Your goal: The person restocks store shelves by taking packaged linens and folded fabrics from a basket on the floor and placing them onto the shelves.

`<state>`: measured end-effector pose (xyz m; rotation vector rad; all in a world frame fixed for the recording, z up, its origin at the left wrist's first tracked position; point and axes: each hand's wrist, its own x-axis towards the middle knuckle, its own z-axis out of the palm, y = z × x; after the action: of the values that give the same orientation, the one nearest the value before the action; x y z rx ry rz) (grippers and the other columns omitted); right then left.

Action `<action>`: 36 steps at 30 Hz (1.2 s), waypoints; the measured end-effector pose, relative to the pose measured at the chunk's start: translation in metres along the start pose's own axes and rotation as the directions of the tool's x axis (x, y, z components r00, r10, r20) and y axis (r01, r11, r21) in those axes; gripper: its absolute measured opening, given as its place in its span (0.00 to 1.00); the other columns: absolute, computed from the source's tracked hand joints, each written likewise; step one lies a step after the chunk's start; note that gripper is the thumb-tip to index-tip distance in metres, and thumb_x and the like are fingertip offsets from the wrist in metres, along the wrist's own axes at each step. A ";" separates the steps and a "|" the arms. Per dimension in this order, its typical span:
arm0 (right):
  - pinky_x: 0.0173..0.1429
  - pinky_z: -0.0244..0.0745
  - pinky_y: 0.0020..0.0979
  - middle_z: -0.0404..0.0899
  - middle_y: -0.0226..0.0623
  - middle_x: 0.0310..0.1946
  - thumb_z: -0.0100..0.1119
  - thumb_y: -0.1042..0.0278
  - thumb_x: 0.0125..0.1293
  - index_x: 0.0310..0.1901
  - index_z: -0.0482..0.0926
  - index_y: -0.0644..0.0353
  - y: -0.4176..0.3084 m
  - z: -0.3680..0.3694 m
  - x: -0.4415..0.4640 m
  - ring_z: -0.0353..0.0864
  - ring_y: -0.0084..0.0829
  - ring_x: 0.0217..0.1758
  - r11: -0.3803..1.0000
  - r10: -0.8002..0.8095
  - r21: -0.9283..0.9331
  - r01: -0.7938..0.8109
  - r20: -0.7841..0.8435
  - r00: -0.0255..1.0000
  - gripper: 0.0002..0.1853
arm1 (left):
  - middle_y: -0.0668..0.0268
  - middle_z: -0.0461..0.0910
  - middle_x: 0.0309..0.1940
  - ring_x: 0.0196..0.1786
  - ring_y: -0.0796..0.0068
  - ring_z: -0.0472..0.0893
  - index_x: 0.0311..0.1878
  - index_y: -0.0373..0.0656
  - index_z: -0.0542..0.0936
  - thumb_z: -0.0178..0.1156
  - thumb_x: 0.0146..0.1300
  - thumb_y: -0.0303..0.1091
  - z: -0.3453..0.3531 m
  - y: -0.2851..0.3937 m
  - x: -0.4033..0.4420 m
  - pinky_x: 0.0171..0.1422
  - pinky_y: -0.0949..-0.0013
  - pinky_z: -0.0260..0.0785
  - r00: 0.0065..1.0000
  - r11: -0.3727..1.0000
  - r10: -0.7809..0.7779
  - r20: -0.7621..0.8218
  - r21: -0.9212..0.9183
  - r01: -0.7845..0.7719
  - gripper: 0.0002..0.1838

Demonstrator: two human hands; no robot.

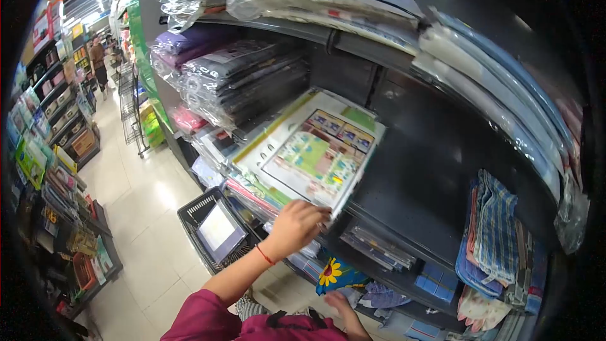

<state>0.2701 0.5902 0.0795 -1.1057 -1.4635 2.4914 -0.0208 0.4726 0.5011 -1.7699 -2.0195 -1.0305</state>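
A flat package point(315, 161) with a colorful printed picture, white border and clear wrapping lies on the black shelf, on a pile of similar flat goods. At its front right corner, my left hand point(297, 230) is closed with bent fingers on the edge; the thumb side is partly hidden. Lower down, near my body, my right hand point(341, 306) has its fingers apart and holds nothing that shows. Close above it hangs a blue cloth with a yellow flower point(331, 271).
Plastic-wrapped folded textiles point(233, 76) are stacked behind on the left, more on the upper shelf point(379, 50). Checked cloths point(495, 230) sit at right. A black basket point(218, 230) holding a flat pale item is below. Stocked shelves point(63, 151) line the aisle; a person point(98, 63) is far off.
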 end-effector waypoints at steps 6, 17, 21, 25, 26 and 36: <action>0.36 0.74 0.28 0.75 0.38 0.29 0.48 0.58 0.65 0.41 0.71 0.61 -0.259 0.174 -0.049 0.77 0.31 0.32 0.898 -0.352 0.348 0.270 0.199 0.915 0.13 | 0.61 0.67 0.55 0.55 0.60 0.68 0.48 0.46 0.72 0.58 0.48 0.27 -0.023 0.012 -0.024 0.58 0.58 0.59 0.998 0.997 0.055 0.040 0.058 -0.058 0.21; 0.16 0.56 0.21 0.64 0.29 0.11 0.38 0.57 0.68 0.24 0.67 0.58 -0.343 0.230 -0.076 0.64 0.20 0.12 0.795 -0.595 0.078 0.601 -0.085 0.799 0.18 | 0.57 0.75 0.41 0.46 0.58 0.75 0.48 0.39 0.72 0.51 0.53 0.23 -0.039 -0.026 -0.172 0.51 0.65 0.66 0.849 0.768 -0.462 0.255 -0.364 0.527 0.16; 0.15 0.53 0.18 0.63 0.26 0.13 0.46 0.64 0.66 0.23 0.66 0.58 -0.353 0.240 -0.077 0.60 0.14 0.13 0.722 -0.681 -0.230 0.652 -0.069 0.729 0.14 | 0.58 0.76 0.42 0.46 0.63 0.76 0.48 0.39 0.72 0.52 0.54 0.24 -0.040 -0.025 -0.189 0.51 0.67 0.67 0.815 0.732 -0.497 0.297 -0.361 0.578 0.16; 0.17 0.53 0.17 0.66 0.24 0.16 0.51 0.70 0.62 0.27 0.69 0.60 -0.339 0.237 -0.086 0.58 0.11 0.14 0.742 -0.665 0.037 0.669 -0.086 0.742 0.07 | 0.61 0.75 0.44 0.46 0.67 0.76 0.49 0.40 0.71 0.51 0.60 0.31 -0.037 -0.020 -0.178 0.53 0.67 0.66 0.761 0.576 -0.571 0.309 -0.509 0.639 0.14; 0.18 0.56 0.17 0.68 0.26 0.18 0.52 0.70 0.60 0.30 0.70 0.61 -0.330 0.230 -0.097 0.62 0.13 0.16 0.770 -0.625 0.088 0.632 -0.093 0.775 0.05 | 0.62 0.75 0.45 0.46 0.67 0.76 0.50 0.40 0.70 0.50 0.62 0.35 -0.035 -0.016 -0.175 0.54 0.66 0.66 0.746 0.529 -0.598 0.293 -0.555 0.642 0.14; 0.58 0.66 0.39 0.73 0.45 0.49 0.58 0.60 0.48 0.55 0.65 0.69 -0.211 0.085 -0.158 0.72 0.41 0.54 0.897 -0.401 0.319 0.308 0.292 0.868 0.32 | 0.52 0.68 0.56 0.56 0.60 0.71 0.62 0.33 0.59 0.43 0.59 0.64 -0.017 -0.026 -0.188 0.61 0.61 0.61 0.662 -0.726 -0.456 0.595 -0.679 0.110 0.42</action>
<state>0.2733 0.5837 0.3563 -0.3136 -1.2079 2.5853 -0.0076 0.3198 0.3886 -0.0721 -0.9010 -4.1724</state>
